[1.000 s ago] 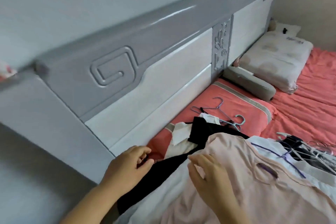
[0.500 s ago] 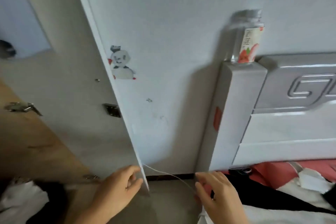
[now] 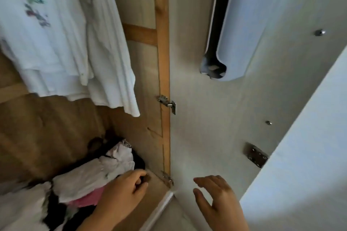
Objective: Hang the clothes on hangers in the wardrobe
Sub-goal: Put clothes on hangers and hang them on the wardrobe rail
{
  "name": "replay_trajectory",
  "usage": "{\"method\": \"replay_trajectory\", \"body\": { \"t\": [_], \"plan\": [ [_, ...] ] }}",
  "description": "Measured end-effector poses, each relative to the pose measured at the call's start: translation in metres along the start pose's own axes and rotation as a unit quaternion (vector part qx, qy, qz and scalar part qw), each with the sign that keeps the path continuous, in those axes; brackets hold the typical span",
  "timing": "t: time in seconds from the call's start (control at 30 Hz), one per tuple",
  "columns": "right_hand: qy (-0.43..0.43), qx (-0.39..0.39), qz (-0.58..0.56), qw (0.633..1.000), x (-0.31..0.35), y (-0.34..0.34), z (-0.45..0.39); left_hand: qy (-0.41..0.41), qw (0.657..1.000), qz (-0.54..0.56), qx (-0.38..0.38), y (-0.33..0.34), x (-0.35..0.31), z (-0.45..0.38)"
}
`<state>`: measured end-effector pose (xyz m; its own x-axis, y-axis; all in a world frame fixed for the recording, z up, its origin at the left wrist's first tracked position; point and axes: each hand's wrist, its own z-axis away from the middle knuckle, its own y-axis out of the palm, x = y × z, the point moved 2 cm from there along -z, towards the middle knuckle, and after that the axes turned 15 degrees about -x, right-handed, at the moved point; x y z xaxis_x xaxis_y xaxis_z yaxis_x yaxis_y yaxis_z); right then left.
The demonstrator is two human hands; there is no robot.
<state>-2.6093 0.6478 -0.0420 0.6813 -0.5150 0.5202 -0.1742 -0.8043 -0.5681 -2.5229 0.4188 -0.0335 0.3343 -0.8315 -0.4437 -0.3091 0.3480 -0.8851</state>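
View swung to wardrobe (image 3: pixel 163 62); L hand (image 3: pixel 122 195) curled by clothes pile (image 3: pixel 97 174), R hand (image 3: pixel 219 202) spread.

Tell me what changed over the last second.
The view swung from the bed, past the wall, to the open wardrobe. The left hand left the black garment and now reaches, fingers curled, toward the heaped clothes. The right hand left the pink top and is open, empty. Neither holds a hanger.
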Motion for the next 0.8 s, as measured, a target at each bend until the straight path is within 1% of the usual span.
{"method": "replay_trajectory", "body": {
  "t": [0.07, 0.2, 0.27, 0.3, 0.43, 0.53, 0.6, 0.8],
  "plan": [
    [-0.032, 0.001, -0.032, 0.999, 0.013, 0.015, -0.035, -0.016, 0.998, -0.026, -0.059, -0.023, 0.005, -0.007],
    [-0.074, 0.01, -0.07, 0.995, 0.044, 0.037, -0.103, -0.04, 0.988, -0.026, -0.147, -0.066, 0.007, -0.028],
    [-0.097, 0.029, -0.104, 0.989, 0.063, 0.043, -0.134, -0.049, 0.978, -0.027, -0.199, -0.09, 0.008, -0.039],
    [-0.108, 0.025, -0.117, 0.987, 0.072, 0.045, -0.147, -0.052, 0.973, -0.026, -0.223, -0.101, 0.008, -0.045],
    [-0.15, -0.022, -0.144, 0.978, 0.109, 0.049, -0.199, -0.059, 0.954, -0.02, -0.294, -0.148, 0.008, -0.071],
    [-0.177, -0.055, -0.164, 0.969, 0.141, 0.051, -0.243, -0.045, 0.932, -0.057, -0.354, -0.187, 0.01, -0.095],
    [-0.181, -0.074, -0.18, 0.964, 0.162, 0.051, -0.27, -0.039, 0.922, -0.054, -0.382, -0.212, 0.014, -0.113],
    [-0.174, -0.152, -0.219, 0.948, 0.224, 0.056, -0.351, -0.003, 0.908, -0.06, -0.415, -0.285, 0.039, -0.173]
  ]
}}
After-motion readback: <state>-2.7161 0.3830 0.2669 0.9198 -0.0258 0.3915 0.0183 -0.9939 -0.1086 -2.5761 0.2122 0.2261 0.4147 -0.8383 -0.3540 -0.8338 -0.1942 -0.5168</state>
